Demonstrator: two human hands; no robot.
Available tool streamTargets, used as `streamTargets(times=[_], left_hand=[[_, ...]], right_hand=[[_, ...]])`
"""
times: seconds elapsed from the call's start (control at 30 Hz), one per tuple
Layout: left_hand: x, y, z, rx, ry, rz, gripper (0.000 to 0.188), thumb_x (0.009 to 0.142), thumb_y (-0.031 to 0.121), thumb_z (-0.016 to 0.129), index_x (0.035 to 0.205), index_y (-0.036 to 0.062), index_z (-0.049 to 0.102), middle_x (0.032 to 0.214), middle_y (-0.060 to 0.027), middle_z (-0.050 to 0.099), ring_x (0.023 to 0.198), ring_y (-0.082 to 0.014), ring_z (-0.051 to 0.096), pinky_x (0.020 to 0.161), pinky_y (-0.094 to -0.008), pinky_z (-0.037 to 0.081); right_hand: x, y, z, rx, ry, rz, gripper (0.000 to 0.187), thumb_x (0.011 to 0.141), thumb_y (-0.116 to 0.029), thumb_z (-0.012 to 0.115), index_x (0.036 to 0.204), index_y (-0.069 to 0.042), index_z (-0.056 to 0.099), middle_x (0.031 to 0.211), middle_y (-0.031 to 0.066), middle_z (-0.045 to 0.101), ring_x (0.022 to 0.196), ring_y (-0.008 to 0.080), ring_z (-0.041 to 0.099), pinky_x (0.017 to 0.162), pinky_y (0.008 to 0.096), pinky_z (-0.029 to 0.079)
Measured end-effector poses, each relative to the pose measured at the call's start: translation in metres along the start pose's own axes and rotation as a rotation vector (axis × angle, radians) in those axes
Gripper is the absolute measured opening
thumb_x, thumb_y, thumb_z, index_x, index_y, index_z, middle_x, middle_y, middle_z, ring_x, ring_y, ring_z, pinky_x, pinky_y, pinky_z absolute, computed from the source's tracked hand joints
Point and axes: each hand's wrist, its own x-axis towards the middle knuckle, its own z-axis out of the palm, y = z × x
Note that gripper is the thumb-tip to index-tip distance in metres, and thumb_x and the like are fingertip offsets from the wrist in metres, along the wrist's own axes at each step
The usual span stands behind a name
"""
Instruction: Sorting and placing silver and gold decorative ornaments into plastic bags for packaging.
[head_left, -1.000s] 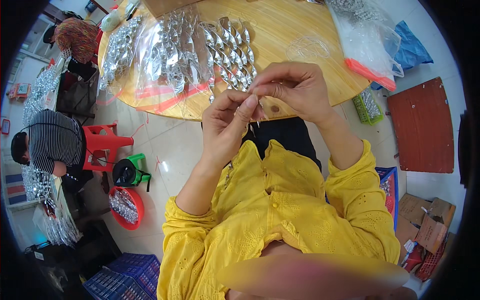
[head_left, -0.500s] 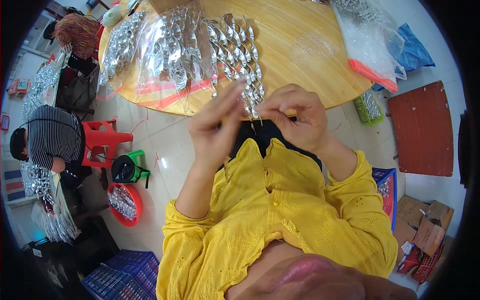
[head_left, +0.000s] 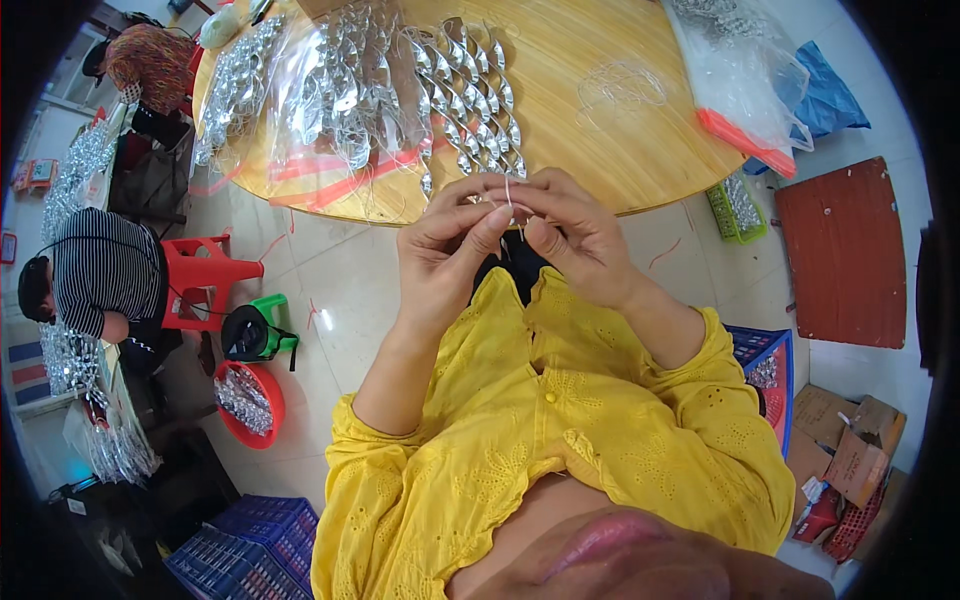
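Observation:
My left hand (head_left: 450,240) and my right hand (head_left: 575,235) meet at the near edge of the round wooden table (head_left: 560,100). Both are closed in a pinch on a thin white string (head_left: 508,192), which stands up between the fingertips. Just beyond my fingers, several twisted silver spiral strips (head_left: 465,100) lie side by side, their near ends partly hidden by my hands. Left of them, more silver spirals (head_left: 350,90) rest in and on clear plastic with red edging. A loose coil of thin string (head_left: 622,88) lies on the table to the right.
Plastic bags (head_left: 745,90) hang over the table's right side. Below stands a green basket (head_left: 737,212). To the left are a red stool (head_left: 205,280), a green stool (head_left: 268,325) and a red basin (head_left: 250,405) of silver pieces. Two other people (head_left: 105,265) sit at the far left.
My hands have come together from slightly apart, my left hand moving right and down. The string now shows between the fingertips of both.

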Motion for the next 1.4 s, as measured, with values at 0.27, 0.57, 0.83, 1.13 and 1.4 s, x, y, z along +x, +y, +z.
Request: streamTargets(times=[0.27, 0.57, 0.83, 1.13, 1.4], left_hand=[[-0.004, 0.006, -0.005, 0.051, -0.015, -0.068, 0.009, 0.079, 0.004, 0.053, 0.081, -0.0035, 0.058, 0.088, -0.0069, 0.054, 0.071, -0.0087, 0.052, 0.061, -0.0183, 0.042], [-0.004, 0.008, -0.012, -0.054, -0.187, -0.269, 0.013, 0.082, 0.008, 0.051, 0.078, -0.0029, 0.056, 0.076, -0.0048, 0.056, 0.067, -0.0075, 0.05, 0.06, -0.0186, 0.041], [-0.001, 0.011, -0.004, -0.083, 0.116, -0.225, 0.017, 0.08, 0.011, 0.054, 0.092, 0.0002, 0.057, 0.073, -0.0002, 0.055, 0.062, -0.0019, 0.046, 0.049, -0.0145, 0.034], [-0.024, 0.031, -0.023, 0.068, -0.143, -0.339, 0.017, 0.081, 0.01, 0.05, 0.08, -0.004, 0.059, 0.056, -0.001, 0.051, 0.044, -0.0037, 0.039, 0.04, -0.0162, 0.027], [-0.04, 0.042, -0.04, -0.068, -0.082, -0.367, 0.015, 0.078, 0.008, 0.052, 0.074, -0.005, 0.058, 0.051, -0.0039, 0.049, 0.042, -0.0053, 0.038, 0.038, -0.0186, 0.026]], right_hand=[[0.001, -0.001, -0.008, -0.435, 0.006, -0.193, 0.032, 0.085, -0.027, 0.042, 0.112, -0.011, 0.051, 0.109, 0.0099, 0.042, 0.102, 0.0179, 0.036, 0.083, 0.0298, 0.028], [0.014, 0.0, -0.016, -0.62, -0.1, -0.366, 0.017, 0.074, -0.01, 0.056, 0.09, -0.012, 0.059, 0.104, 0.0032, 0.051, 0.097, 0.0215, 0.043, 0.083, 0.0324, 0.031], [0.006, 0.0, -0.011, 0.193, 0.141, 0.023, 0.011, 0.083, -0.009, 0.045, 0.091, -0.001, 0.046, 0.097, 0.0098, 0.051, 0.089, 0.0216, 0.048, 0.08, 0.0288, 0.036], [0.017, -0.002, -0.035, 0.837, 0.037, 0.159, 0.009, 0.087, -0.009, 0.035, 0.092, -0.004, 0.04, 0.07, 0.0006, 0.038, 0.059, 0.0071, 0.035, 0.055, 0.0184, 0.03], [0.013, 0.018, -0.053, 0.24, 0.254, 0.158, 0.004, 0.085, -0.011, 0.041, 0.085, -0.007, 0.039, 0.065, -0.003, 0.033, 0.055, 0.0053, 0.031, 0.05, 0.0188, 0.027]])
